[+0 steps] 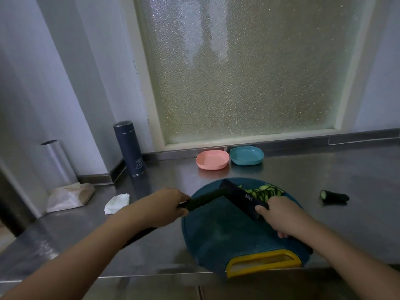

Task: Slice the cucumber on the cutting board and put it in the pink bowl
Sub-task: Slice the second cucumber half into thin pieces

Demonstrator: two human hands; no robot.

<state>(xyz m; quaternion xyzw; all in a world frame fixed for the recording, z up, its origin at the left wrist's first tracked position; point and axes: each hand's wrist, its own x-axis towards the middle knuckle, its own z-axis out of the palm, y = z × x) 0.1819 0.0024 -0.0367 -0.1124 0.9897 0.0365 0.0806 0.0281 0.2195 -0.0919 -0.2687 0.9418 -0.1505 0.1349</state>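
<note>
On the teal cutting board point(216, 234) on the bench point(357, 224), left hand point(164, 207) fingers are curling around the dark cucumber point(203, 199), right hand point(281, 215) fingers are clamping the black cleaver point(238, 195) at its cut end, slices point(266, 191) are lying just behind the blade, and the pink bowl point(212, 159) is sitting farther back.

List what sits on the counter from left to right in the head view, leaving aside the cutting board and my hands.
Clear film roll → dark flask → pink bowl → blue bowl → cut cucumber piece.
</note>
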